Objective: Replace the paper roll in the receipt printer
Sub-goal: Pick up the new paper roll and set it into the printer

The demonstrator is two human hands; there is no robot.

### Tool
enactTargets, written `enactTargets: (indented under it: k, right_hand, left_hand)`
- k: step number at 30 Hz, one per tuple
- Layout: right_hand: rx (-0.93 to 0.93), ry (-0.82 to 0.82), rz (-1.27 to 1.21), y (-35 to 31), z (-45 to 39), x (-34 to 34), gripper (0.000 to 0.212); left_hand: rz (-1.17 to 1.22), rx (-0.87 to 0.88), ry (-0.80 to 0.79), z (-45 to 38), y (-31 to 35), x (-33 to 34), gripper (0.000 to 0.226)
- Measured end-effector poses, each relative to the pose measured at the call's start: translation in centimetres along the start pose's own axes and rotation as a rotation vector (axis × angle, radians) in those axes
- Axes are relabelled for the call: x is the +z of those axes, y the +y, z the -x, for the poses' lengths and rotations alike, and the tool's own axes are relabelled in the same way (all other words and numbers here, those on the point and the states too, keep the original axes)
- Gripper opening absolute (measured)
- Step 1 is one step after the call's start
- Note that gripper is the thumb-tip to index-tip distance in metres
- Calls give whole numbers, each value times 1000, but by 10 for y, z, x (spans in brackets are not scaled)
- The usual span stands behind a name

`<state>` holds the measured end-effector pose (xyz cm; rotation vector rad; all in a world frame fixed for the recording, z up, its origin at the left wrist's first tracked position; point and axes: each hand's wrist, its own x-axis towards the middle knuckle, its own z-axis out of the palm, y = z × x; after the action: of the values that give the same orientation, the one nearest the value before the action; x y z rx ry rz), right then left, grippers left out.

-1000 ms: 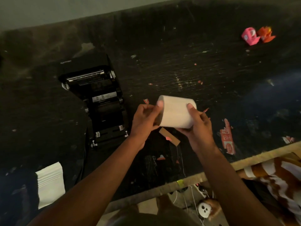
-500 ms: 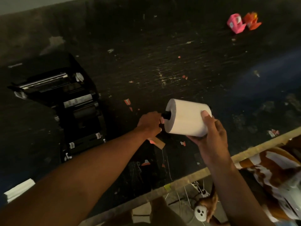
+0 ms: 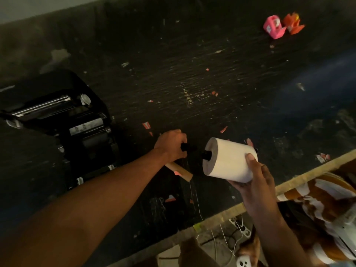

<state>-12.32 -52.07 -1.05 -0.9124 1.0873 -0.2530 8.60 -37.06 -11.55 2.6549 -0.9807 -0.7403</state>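
A black receipt printer stands open at the left of the dark table. My right hand holds a full white paper roll tilted above the table's front part. A black spindle sticks out of the roll's left end. My left hand is a short way left of the roll, closed around a small black part, and does not touch the roll. An empty brown cardboard core lies on the table just under my left hand.
A pink toy and an orange toy sit at the back right. Small paper scraps litter the table. The wooden front edge runs diagonally at lower right, with striped cloth and cables below it.
My left hand has drawn away from the roll's left end with a black part in it. A gap now separates it from the roll. The roll has shifted right and lower.
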Motion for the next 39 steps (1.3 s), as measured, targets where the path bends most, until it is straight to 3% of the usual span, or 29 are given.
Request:
enactTargets:
  k: [2, 5, 7, 9, 12, 20, 23, 28, 35, 39]
  right_hand:
    - [-21, -27, 12, 0, 5, 2, 46]
    - [26, 17, -21, -2, 7, 7, 39]
    - [56, 34, -56, -3, 8, 14, 36]
    - [55, 12, -55, -6, 12, 25, 29]
    - [42, -33, -40, -11, 20, 44, 15]
    - [46, -149, 105, 10, 42, 99, 30]
    - [18, -175, 162, 23, 54, 116, 45]
    - [-86, -263, 284, 43, 76, 145, 36]
    - [-354, -393, 482, 78, 107, 184, 39]
    - [-516, -543, 589, 108, 129, 208, 45]
  left_hand:
    - [261, -127, 51, -2, -1, -13, 35]
    - [1101, -368, 0, 14, -1, -46, 26]
    - [1585, -403, -76, 37, -5, -62, 27]
    - [1743, -358, -98, 63, -10, -67, 34]
    - [1723, -330, -76, 95, -14, -66, 36]
    - [1489, -237, 203, 167, -28, -70, 34]
    - [1399, -227, 323, 194, -39, -73, 32]
    - [1208, -224, 487, 231, -55, -73, 38]
    - [1538, -346, 476, 287, -79, -58, 36]
    - [1608, -466, 687, 311, -81, -44, 47]
